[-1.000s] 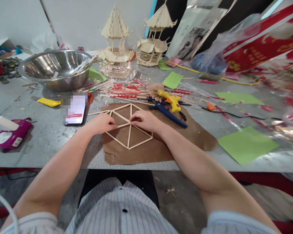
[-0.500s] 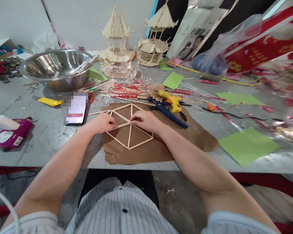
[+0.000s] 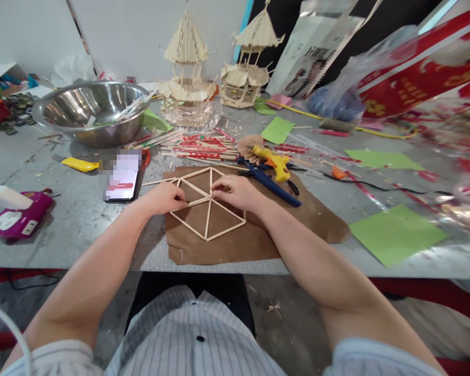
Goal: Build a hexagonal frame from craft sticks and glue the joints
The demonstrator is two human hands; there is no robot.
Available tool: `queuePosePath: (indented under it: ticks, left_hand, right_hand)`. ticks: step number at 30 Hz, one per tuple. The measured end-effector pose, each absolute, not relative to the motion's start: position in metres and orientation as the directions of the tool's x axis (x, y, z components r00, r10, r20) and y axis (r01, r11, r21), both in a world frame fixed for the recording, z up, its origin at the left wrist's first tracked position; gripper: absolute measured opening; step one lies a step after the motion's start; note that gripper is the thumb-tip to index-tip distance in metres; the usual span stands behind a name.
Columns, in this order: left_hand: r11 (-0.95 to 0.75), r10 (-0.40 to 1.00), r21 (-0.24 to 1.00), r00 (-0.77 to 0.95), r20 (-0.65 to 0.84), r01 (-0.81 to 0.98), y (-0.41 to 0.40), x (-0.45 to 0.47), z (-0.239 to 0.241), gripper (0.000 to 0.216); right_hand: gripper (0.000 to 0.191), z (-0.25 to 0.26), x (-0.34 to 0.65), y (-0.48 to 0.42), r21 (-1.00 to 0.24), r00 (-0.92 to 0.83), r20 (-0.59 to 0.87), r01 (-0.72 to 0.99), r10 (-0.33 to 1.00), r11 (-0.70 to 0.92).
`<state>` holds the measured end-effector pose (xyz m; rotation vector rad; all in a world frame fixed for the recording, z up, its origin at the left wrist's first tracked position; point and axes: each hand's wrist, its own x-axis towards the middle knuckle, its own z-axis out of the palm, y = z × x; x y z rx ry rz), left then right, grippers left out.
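A hexagonal frame of thin wooden sticks [image 3: 225, 230], with spokes meeting at a hub, lies flat on a piece of brown paper [image 3: 188, 250]. At its left side my left hand [image 3: 165, 197] is closed, thumb and fingertips pinching a spoke stick. My right hand [image 3: 235, 192] is just right of the hub, its thumb and fingers drawn together at the upright spoke. The fingertips partly hide that contact. A yellow glue gun [image 3: 273, 163] rests beyond my right hand, beside dark blue-handled cutters [image 3: 272, 184].
Behind the frame lies a pile of red-wrapped sticks [image 3: 203, 145]. Two wooden pagoda models [image 3: 186, 52] stand at the back. A metal bowl [image 3: 97, 133], a phone [image 3: 122, 177] and a yellow utility knife [image 3: 79, 164] are to the left. Green paper [image 3: 397, 235] lies right.
My right fingertips have shifted slightly up and away from the hub, leaving it more exposed. My left hand stays almost where it was, and the frame lies in place.
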<state>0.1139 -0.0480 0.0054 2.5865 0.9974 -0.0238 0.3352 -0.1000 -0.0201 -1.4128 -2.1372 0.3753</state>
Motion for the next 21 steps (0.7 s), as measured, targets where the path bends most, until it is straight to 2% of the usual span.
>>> queuePosePath:
  ticks: [5,9,12,15,18,19,21]
  left_hand:
    - [-0.687,0.633,0.343,0.759,-0.15,0.641,-0.047,0.113,0.005,0.029]
    - [-0.681,0.638,0.341,0.753,-0.159,0.649,-0.048,0.113,0.005,0.029]
    - [-0.676,0.646,0.341,0.748,-0.154,0.654,-0.048,0.114,0.005,0.029]
    - [-0.668,0.65,0.352,0.745,-0.151,0.655,-0.048,0.114,0.004,0.028]
    - [-0.657,0.658,0.358,0.737,-0.158,0.663,-0.048,0.115,0.005,0.027]
    - [-0.652,0.661,0.361,0.733,-0.16,0.666,-0.048,0.115,0.006,0.027]
    - [-0.642,0.666,0.367,0.727,-0.167,0.673,-0.049,0.115,0.007,0.027]
  right_hand:
    - [0.018,-0.009,0.357,-0.096,-0.544,0.038,0.437,0.807,0.899,0.231]
    - [0.022,-0.004,0.386,-0.091,-0.497,0.394,0.459,0.857,0.797,-0.138]
    - [0.024,-0.005,0.41,-0.09,-0.434,0.541,0.47,0.83,0.698,-0.352]
    - [0.034,-0.011,0.431,-0.09,-0.41,0.665,0.398,0.745,0.632,-0.526]
    - [0.049,-0.022,0.448,-0.086,-0.405,0.74,0.22,0.662,0.636,-0.63]
    - [0.052,-0.027,0.452,-0.084,-0.418,0.732,0.164,0.659,0.661,-0.626]
    - [0.048,-0.036,0.459,-0.081,-0.526,0.699,0.108,0.643,0.706,-0.556]
